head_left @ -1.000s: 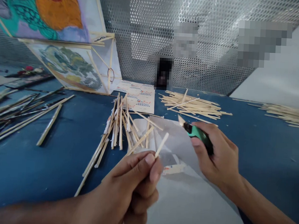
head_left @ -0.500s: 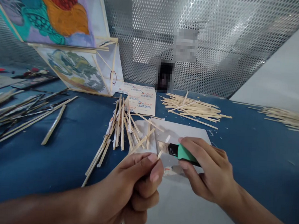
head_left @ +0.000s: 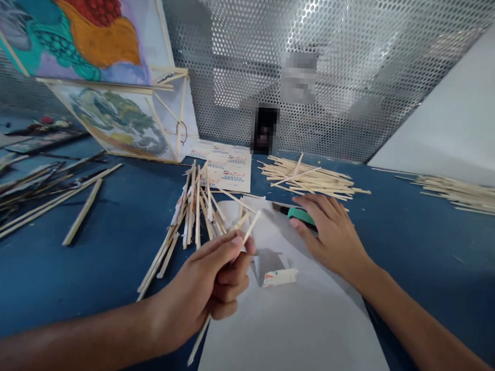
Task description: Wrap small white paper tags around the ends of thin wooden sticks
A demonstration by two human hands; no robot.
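A thin bamboo stick (head_left: 251, 225) is pinched between the thumb and fingertips of the left hand (head_left: 209, 286). The fist is closed tight around it. The stick slants from its upper tip over the white sheet (head_left: 298, 332) down past the palm, towards the near edge of the blue table (head_left: 415, 233).

To the right and farther off, the right hand (head_left: 332, 234) lies with fingers stretched over a green cutter (head_left: 296, 212) at the sheet's far edge. It touches the cutter, but whether it grips it cannot be told. A small folded paper scrap (head_left: 280, 277) rests on the sheet between the hands.

Just left of the sheet is a loose heap of sticks (head_left: 196, 210), with printed labels (head_left: 227, 173) beyond it. A far pile of sticks (head_left: 310, 177) lies before the perforated metal panel (head_left: 340, 74). Painted kites (head_left: 118, 118) lean at far left.
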